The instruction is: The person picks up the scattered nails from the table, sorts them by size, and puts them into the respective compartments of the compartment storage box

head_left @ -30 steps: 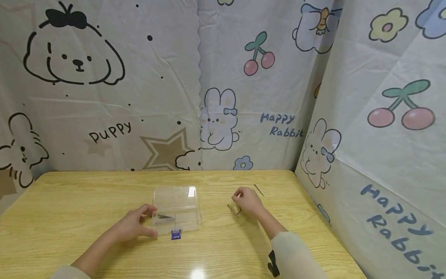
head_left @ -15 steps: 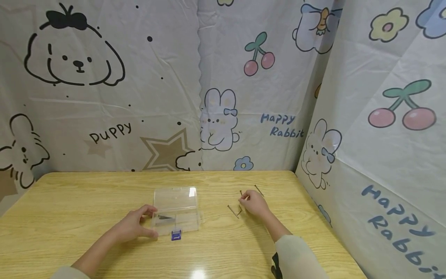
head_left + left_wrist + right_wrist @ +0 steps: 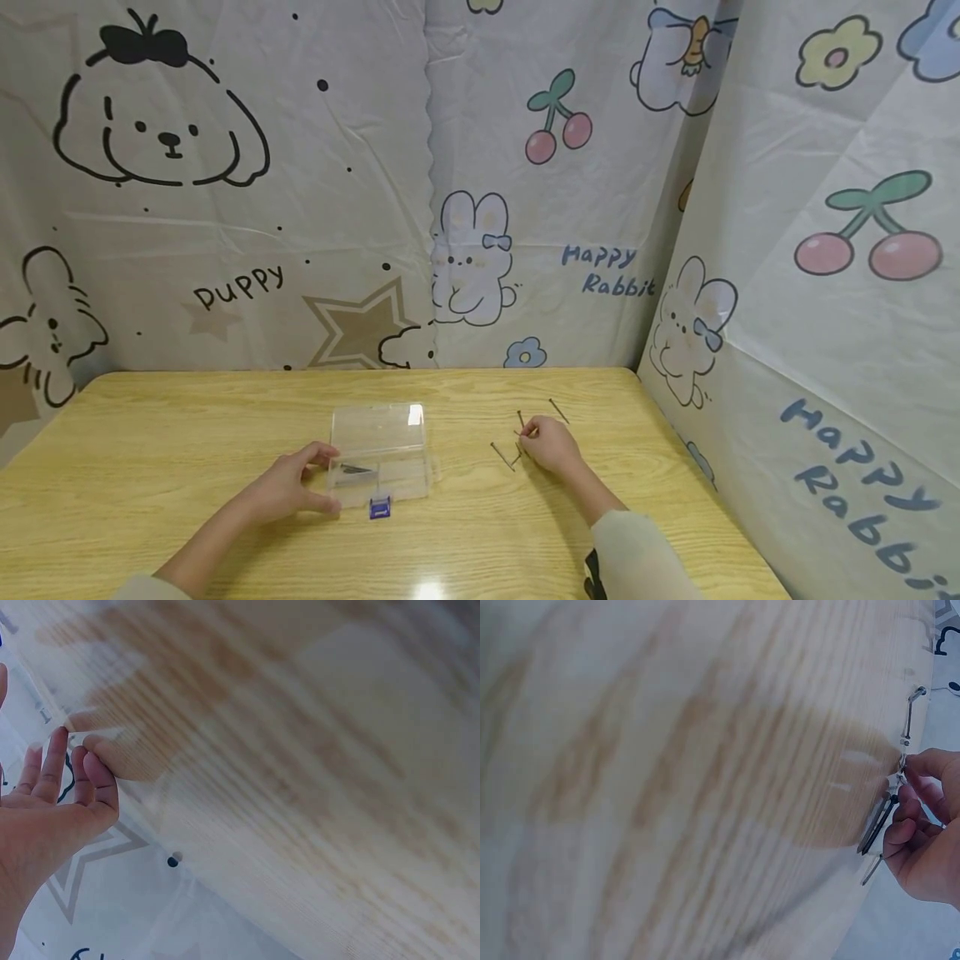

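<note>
Where slim metal nails (image 3: 502, 457) lie on woodgrain (image 3: 480, 521), the right hand (image 3: 551, 443) curls.

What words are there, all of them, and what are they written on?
"PUPPY": on the left back cloth.
"Happy Rabbit": on the right back cloth.
"Happy Rabbit": bigger, on the right side cloth; its last letter is partly cut off.
Pale marks on the blue latch: too small to read.
Letter-like bits at the edges of both wrist views: cut off, unreadable.
</note>
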A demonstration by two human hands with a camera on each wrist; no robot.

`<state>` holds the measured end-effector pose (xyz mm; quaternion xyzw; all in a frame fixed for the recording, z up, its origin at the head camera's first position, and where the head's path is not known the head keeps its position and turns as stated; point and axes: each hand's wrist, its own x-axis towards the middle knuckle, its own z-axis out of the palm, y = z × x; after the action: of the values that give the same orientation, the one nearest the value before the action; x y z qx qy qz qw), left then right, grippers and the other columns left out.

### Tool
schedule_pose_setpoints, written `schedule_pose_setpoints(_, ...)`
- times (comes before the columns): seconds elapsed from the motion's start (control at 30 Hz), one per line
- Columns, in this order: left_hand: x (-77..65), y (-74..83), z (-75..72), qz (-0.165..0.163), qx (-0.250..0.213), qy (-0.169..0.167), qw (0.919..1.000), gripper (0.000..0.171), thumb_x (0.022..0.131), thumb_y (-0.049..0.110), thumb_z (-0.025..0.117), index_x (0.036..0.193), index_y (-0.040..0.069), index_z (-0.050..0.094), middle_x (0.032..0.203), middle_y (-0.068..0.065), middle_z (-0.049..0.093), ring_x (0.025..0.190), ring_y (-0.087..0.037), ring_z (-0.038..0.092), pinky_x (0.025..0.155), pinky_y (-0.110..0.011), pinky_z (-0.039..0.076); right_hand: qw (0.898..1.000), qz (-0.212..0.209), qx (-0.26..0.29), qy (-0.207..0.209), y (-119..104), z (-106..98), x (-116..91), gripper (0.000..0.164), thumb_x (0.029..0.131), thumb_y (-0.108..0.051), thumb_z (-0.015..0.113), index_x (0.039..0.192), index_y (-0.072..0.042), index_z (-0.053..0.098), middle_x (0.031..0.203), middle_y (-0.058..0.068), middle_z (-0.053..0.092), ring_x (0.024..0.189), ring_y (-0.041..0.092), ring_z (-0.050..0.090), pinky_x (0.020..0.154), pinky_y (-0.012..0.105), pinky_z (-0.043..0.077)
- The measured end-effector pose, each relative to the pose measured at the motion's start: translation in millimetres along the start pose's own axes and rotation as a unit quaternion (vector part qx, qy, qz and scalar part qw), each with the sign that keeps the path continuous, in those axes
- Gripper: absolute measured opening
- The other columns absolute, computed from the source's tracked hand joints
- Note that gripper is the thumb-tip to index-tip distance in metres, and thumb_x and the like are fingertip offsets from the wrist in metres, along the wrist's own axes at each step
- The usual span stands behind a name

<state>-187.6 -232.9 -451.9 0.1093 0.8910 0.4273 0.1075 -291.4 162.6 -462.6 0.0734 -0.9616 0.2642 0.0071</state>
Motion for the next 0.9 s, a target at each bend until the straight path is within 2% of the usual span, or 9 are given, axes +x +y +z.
schedule_pose_setpoints(0.23,-0.4,-0.7,0.9,0.014,0.003,-0.007,0.9999,0.078,0.068,0.032,0.082,0.128,-0.001,0.044,0.123,-0.019,0.053,0.117,-0.040,0.046,0.099,-0.056,0.040,1.000,0.007,-0.012,0.005,3.3,0.3,2.8,0.007,0.084,-0.017,0.063,0.085,-0.010,0.066,0.073,0.000,0.062,0.062,0.012,0.050,0.056,0.026,0.041)
schedule_pose_setpoints(0.6,1.4,-1.9,1.6,0.006,0.001,0.003,1.0000,0.079,0.067,0.034,0.083,0.128,0.001,0.045,0.123,-0.017,0.054,0.118,-0.039,0.047,0.100,-0.055,0.040,0.999,-0.004,-0.039,0.015,4.7,0.5,3.6,0.008,0.085,-0.015,0.062,0.082,-0.009,0.066,0.081,0.002,0.065,0.067,0.014,0.053,0.060,0.030,0.046)
schedule_pose_setpoints(0.9,1.9,-3.1,1.0,-0.003,0.002,0.002,1.0000,0.079,0.066,0.034,0.083,0.128,0.002,0.045,0.123,-0.017,0.053,0.118,-0.040,0.047,0.100,-0.055,0.040,1.000,-0.004,-0.007,0.011,5.7,1.9,2.9,0.008,0.085,-0.014,0.060,0.083,-0.008,0.065,0.080,0.003,0.064,0.069,0.014,0.053,0.062,0.030,0.046)
